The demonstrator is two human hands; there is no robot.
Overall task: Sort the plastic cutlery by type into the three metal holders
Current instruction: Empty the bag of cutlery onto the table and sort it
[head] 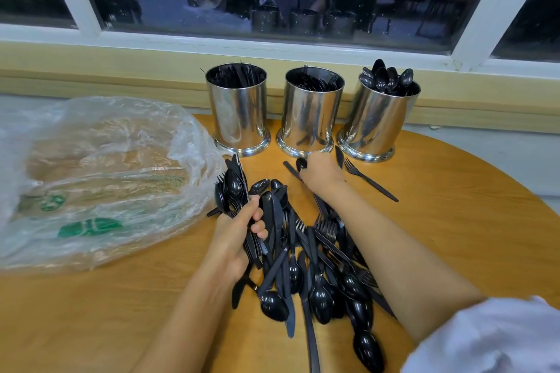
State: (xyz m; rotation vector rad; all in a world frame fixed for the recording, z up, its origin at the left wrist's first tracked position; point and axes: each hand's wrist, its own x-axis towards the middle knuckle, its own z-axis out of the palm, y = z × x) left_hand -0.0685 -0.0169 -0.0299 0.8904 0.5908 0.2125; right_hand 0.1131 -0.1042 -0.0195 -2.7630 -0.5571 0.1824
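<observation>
A bundle of black cutlery (233, 189) is gripped upright in the left hand (235, 239), the fingers curled round the handles; spoon bowls and fork tines are seen above the fist. The right hand (321, 174) is laid knuckles-up on the table (454, 236), ahead of the left hand and apart from it, with its fingers bent down out of sight. A spoon (301, 164) is seen at its fingertips, but whether it is pinched cannot be told. Between the forearms a loose pile (318, 275) of spoons, forks and knives is spread. Just right of the right hand a knife (339, 157) and a fork (369, 180) are laid. Beyond the right hand three metal holders are lined up: the left holder (239, 112) is filled with what look like knives, the middle holder (312, 115) with forks, the right holder (378, 121) with spoons. Left of the left hand a crumpled plastic bag (100, 175) is spread.
</observation>
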